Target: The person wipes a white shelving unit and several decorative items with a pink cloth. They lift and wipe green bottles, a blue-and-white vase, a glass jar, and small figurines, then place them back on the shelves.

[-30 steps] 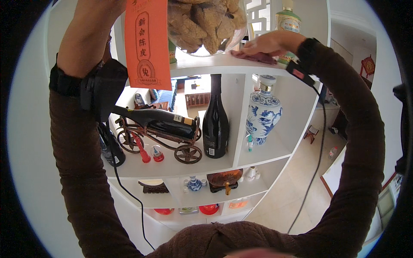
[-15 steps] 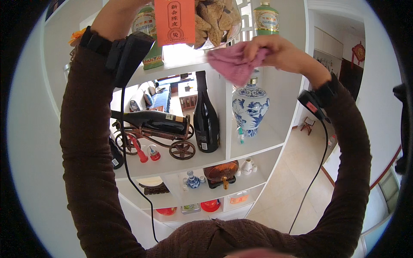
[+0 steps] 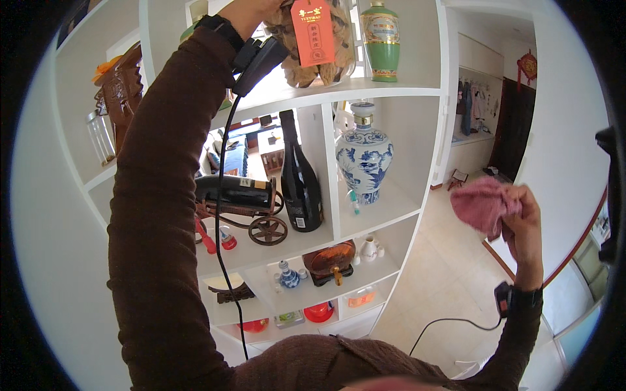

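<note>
At the top edge my left hand (image 3: 255,14) reaches the upper left side of a clear jar (image 3: 345,55) filled with dried brown pieces like peel. Its fingers are cut off by the picture's edge, so their grip is hidden. A red paper tag (image 3: 314,34) hangs on the jar's front. The jar stands on the upper shelf, close beside a green bottle (image 3: 381,45) with a pale label. Away from the shelves on the right, my right hand (image 3: 521,215) is closed on a bunched pink cloth (image 3: 481,205), held up in the air.
Below the jar are a blue-and-white porcelain bottle (image 3: 365,156), an upright dark wine bottle (image 3: 301,182) and another bottle (image 3: 238,192) lying on a wheeled cart-shaped rack (image 3: 268,229). A small wooden barrel (image 3: 330,259) sits lower. Black cables (image 3: 225,260) trail from both wrists.
My right hand has carried the pink cloth from the upper shelf's edge out to the right and down. My left hand has moved right, and the jar sits nearer the green bottle.
</note>
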`<state>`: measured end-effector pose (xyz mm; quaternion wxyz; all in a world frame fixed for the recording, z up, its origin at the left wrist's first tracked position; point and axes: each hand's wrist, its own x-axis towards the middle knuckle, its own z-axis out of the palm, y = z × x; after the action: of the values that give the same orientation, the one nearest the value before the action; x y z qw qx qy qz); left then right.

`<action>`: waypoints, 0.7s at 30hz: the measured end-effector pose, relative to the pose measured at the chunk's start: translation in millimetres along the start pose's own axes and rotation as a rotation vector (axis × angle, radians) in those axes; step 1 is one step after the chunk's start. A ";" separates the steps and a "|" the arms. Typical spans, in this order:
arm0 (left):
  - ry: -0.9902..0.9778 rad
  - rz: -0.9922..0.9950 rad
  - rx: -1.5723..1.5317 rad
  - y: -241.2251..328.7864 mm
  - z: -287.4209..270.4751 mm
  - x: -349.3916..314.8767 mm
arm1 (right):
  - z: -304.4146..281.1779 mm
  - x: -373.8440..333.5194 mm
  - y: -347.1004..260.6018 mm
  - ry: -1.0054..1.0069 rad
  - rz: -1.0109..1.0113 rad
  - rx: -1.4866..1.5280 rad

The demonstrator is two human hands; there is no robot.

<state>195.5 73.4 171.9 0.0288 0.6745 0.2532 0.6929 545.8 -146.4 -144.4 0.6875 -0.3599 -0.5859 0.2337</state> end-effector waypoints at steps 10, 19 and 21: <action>-0.130 -0.200 -0.029 -28.3 15.9 32.9 | -26.0 -82.2 14.5 0.208 0.117 0.033; -0.400 0.074 -0.108 -55.0 17.0 44.1 | -15.8 -97.6 25.8 0.218 0.158 0.086; -0.301 -0.055 -0.101 -56.6 20.6 44.9 | -12.3 -98.9 28.7 0.200 0.194 0.081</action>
<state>194.0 146.3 190.4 0.1191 0.7612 0.2293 0.5949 540.4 -204.5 -230.2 0.7306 -0.4083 -0.4669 0.2854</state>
